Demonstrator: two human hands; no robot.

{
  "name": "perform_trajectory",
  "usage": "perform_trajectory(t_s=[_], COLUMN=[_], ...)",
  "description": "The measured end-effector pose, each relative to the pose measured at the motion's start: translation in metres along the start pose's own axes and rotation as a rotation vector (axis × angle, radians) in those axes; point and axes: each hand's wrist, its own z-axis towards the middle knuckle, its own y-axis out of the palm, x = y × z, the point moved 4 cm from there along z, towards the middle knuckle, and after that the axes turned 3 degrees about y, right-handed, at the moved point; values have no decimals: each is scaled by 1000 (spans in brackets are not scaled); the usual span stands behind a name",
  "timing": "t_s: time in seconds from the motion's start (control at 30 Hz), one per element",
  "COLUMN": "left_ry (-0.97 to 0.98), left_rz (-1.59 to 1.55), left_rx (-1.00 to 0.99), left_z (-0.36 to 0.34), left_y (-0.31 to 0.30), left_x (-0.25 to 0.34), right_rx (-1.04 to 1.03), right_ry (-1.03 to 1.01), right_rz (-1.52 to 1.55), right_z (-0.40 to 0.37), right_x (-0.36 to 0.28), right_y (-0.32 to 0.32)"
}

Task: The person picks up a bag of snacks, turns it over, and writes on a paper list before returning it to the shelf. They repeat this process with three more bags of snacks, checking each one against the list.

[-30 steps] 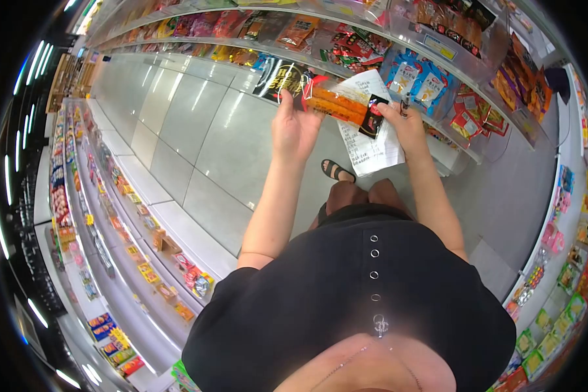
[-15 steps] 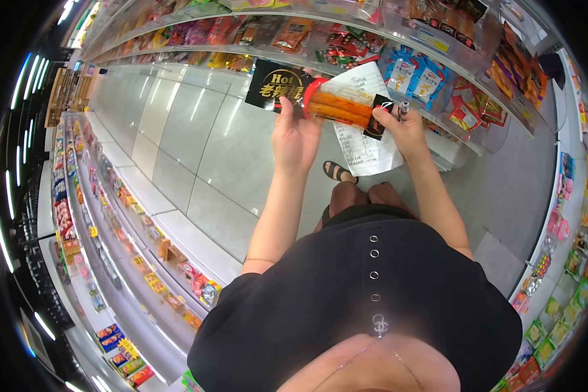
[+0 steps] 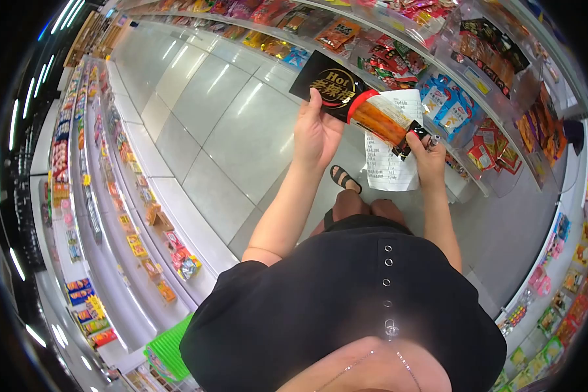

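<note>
A long snack packet (image 3: pixel 380 117), black at the top with "Hot" in gold and a clear window showing orange-brown sticks, is held up between both hands. My left hand (image 3: pixel 315 136) grips its black upper end, thumb on the front. My right hand (image 3: pixel 428 159) pinches the lower end, and a pen (image 3: pixel 434 140) also sticks out of that fist. Behind the packet hangs a white paper list (image 3: pixel 391 171) with handwritten lines, apparently held by the right hand too. Its middle is hidden by the packet.
Shelves of bagged snacks stand ahead, with blue-white bags (image 3: pixel 448 104) and red packets (image 3: pixel 494 147) close to my right hand. A low display shelf (image 3: pixel 170 196) curves along the left. A green basket-like object (image 3: pixel 170 349) is at lower left. Tiled floor (image 3: pixel 232 124) lies between.
The packet has tilted, its right end now lower, and both hands have shifted right and slightly down in view. The camera view has turned, bringing the green object into sight.
</note>
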Motion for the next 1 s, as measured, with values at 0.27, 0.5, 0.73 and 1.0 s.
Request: perform_trajectory(t_s=[0.27,0.5,0.73,1.0], left_ry=[-151,-326,-273,-266], left_rz=[-540,-843,-594,24], left_rx=[-285,-456,-58,34], left_z=[21,36,39,19], left_y=[-28,-29,-30,-46], left_x=[11,-3,-20,-15], right_rx=[-352,-687,-656,-409], right_ry=[-60,181,319,210], right_rz=[63,58,-26,-21], right_z=[1,-16,-22,-3], right_x=[-4,9,-8,-5], right_y=[16,65,77,56])
